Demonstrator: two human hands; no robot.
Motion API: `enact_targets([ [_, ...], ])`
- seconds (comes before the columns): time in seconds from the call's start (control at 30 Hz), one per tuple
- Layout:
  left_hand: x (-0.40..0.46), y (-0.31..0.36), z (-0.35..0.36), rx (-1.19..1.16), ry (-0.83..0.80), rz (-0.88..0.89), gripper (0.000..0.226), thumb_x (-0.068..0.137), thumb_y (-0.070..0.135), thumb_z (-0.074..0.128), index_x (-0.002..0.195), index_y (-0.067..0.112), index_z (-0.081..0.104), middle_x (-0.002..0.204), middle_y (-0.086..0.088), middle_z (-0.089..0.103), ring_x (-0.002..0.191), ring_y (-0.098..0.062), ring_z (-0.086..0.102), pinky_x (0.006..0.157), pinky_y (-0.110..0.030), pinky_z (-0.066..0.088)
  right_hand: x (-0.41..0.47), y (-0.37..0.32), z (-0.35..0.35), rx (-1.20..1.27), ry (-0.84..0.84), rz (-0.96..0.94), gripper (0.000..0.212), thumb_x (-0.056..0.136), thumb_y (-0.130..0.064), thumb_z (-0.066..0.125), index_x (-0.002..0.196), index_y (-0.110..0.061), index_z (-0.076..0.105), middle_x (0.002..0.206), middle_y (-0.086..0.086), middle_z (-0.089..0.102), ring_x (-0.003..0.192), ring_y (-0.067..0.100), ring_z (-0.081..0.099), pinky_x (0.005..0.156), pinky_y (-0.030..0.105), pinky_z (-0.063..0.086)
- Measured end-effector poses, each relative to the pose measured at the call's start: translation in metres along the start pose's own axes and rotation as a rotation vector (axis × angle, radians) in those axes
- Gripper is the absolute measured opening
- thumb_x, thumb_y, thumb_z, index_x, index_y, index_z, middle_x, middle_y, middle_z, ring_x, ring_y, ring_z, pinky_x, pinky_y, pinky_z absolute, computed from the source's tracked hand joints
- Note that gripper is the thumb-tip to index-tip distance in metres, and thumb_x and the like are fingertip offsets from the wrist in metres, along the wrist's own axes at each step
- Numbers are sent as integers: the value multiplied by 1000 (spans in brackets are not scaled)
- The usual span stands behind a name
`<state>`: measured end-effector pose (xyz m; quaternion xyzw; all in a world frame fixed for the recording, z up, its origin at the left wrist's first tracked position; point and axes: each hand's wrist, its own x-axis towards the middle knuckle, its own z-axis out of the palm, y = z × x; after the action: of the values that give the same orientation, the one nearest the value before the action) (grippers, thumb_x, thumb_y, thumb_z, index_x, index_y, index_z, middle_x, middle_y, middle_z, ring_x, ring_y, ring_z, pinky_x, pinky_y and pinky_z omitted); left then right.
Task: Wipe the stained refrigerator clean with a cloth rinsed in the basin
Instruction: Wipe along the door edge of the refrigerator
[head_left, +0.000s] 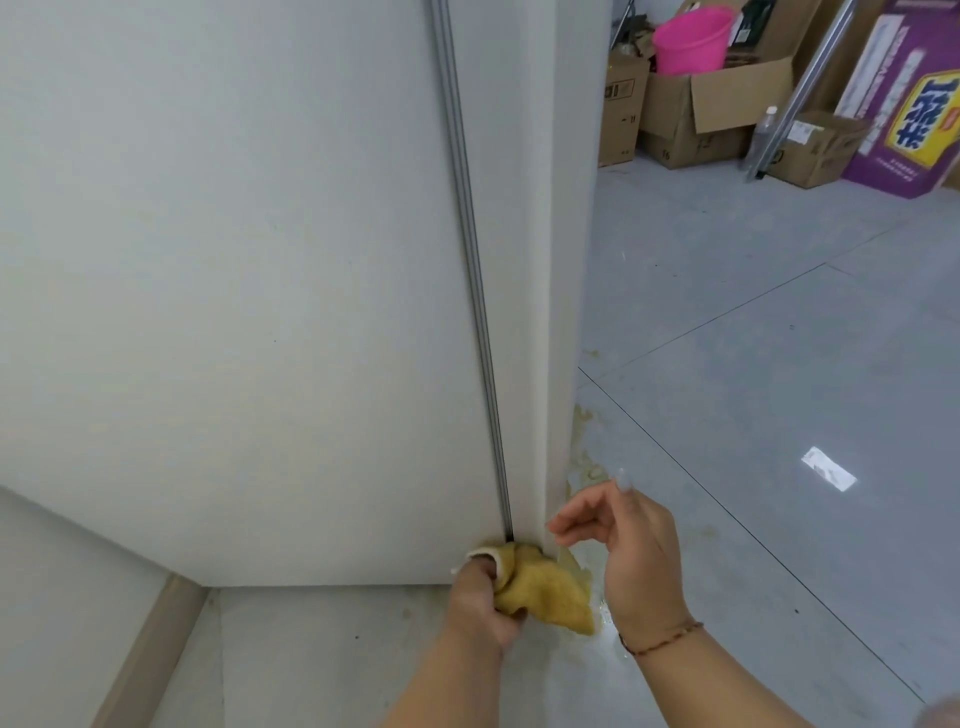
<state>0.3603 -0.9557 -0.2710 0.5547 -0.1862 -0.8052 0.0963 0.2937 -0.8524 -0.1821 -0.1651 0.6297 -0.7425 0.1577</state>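
- Yellow cloth (545, 590): bunched, gripped by the left hand (480, 597), pressed against the bottom near corner of the refrigerator (260, 312).
- Refrigerator: white, tall, fills the left of the scene; grey vertical strip (470, 270) runs down its face.
- Right hand (623, 545): empty, fingers loosely spread, hovering just right of the cloth; bracelet (662, 638) at the wrist.
- Floor (753, 364): grey, yellowish stains beside the refrigerator base.
- Far right: pink bucket (691, 39), cardboard boxes (696, 114), purple box (904, 98).

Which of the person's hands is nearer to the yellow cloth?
Left. The left hand grips the yellow cloth against the refrigerator's bottom corner. The right hand hovers just right of it, fingers loosely curled, not touching it.
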Motion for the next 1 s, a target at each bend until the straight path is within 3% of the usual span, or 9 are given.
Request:
enact_targets([
  [0.13,-27,19,-6,-80,-161,-11,44,94,24,37,99,-8,68,95,-29,69,82,-39,67,79,-48,52,-4,11,10,-65,-33,96,66,85,-61,34,60,-9,67,63,13,68,59,32,65,64,42,53],
  [0.3,-69,46,-11,-152,-351,-26,53,87,28,42,111,-14,64,114,-35,61,96,-45,65,83,-55,54,-14,1,29,-143,-81,122,60,88,-56,33,58,-17,67,62,6,68,56,21,63,61,27,51],
  [0.43,-124,65,-12,-187,-390,-34,54,90,32,42,114,-11,65,119,-33,61,99,-44,66,81,-54,56,-23,-36,44,-186,-84,149,54,88,-52,35,59,-18,66,60,3,66,56,11,60,56,23,47],
  [0.53,-173,81,-10,-177,-426,-48,65,93,48,43,127,-6,58,129,-30,56,110,-42,62,91,-53,52,-27,-77,53,-252,-115,212,51,95,-46,41,63,-16,66,59,-2,64,56,7,58,61,26,47],
  [0.63,-217,96,0,-121,-415,-87,80,86,62,47,128,-5,58,134,-28,54,121,-41,55,104,-52,41,-26,-127,58,-388,-198,263,39,98,-33,45,71,-16,67,60,-2,62,61,10,57,65,29,48],
  [0.8,-267,108,28,-29,-312,-106,74,83,58,52,128,0,59,129,-25,59,117,-40,59,97,-50,47,-14,-194,52,-616,-319,325,31,94,-29,52,63,-24,55,63,-5,57,61,9,52,56,23,40],
  [0.87,-287,107,44,21,-296,-143,73,83,57,51,129,1,59,128,-25,59,117,-40,59,99,-51,45,-8,-218,41,-669,-311,356,22,92,-28,54,72,-23,60,69,-7,60,67,11,56,60,24,45],
  [0.97,-318,103,73,100,-322,-223,73,81,55,52,130,1,58,131,-25,57,122,-40,55,108,-53,38,3,-257,15,-718,-322,397,3,86,-29,61,86,-27,64,76,-10,54,70,7,52,61,19,41],
  [1.0,-328,102,85,129,-341,-246,71,82,53,53,131,2,58,133,-25,56,123,-40,54,108,-53,37,7,-269,4,-734,-355,398,6,85,-32,64,91,-30,64,80,-11,51,75,5,51,65,18,40],
])
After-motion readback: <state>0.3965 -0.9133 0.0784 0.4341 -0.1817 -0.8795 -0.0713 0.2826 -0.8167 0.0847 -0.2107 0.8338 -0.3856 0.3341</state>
